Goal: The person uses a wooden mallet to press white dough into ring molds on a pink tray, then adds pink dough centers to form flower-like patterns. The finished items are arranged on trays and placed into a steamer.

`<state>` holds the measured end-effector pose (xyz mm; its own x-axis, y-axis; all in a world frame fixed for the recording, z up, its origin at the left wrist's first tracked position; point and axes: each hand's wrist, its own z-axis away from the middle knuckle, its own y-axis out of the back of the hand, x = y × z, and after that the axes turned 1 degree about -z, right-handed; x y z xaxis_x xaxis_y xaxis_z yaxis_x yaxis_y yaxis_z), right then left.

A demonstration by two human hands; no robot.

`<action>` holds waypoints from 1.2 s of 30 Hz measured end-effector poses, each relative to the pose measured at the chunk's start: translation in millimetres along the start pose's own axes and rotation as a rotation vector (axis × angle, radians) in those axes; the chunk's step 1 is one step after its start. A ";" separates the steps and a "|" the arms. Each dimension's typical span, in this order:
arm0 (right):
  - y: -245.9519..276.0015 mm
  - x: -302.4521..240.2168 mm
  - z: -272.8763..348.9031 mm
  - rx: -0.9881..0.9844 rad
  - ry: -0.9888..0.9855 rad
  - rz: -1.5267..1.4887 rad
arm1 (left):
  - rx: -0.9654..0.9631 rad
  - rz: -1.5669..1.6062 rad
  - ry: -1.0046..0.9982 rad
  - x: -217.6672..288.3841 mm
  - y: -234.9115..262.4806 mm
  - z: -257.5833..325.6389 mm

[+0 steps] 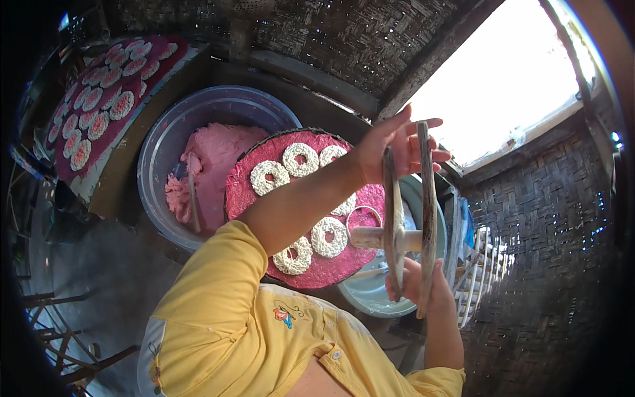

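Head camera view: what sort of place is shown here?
Probably a small rural food workshop. The walls are dark woven bamboo matting, a large grey plastic tub of pink dough stands on the floor, and round pink trays carry white ring-shaped pieces.

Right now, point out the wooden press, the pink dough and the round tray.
wooden press [395, 218], head view, left disc's edge
pink dough [215, 159], head view, mound's top
round tray [248, 195], head view, bare left part

Both hands grip a wooden press [405, 218], left hand [390, 149] above, right hand [423, 284] below, just right of the pink ring-covered round tray [304, 212]
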<state>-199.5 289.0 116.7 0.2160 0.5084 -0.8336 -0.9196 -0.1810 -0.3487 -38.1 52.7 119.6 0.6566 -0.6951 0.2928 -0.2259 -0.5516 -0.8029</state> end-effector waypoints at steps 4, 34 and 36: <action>37.2 -17.1 -1.4 -0.016 -0.095 -0.058 | 0.080 0.059 -0.098 -18.5 39.0 -11.9; 39.5 -53.8 -44.5 0.361 -0.227 0.453 | 0.356 0.164 -0.311 -27.8 120.5 14.1; 38.8 -49.8 -38.5 0.358 -0.249 0.424 | 0.389 0.185 -0.286 -34.5 116.7 21.0</action>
<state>-233.3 224.3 128.1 -0.2373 0.6432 -0.7280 -0.9712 -0.1389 0.1938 -72.0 22.0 4.9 0.8137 -0.5810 0.0176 -0.1085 -0.1816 -0.9774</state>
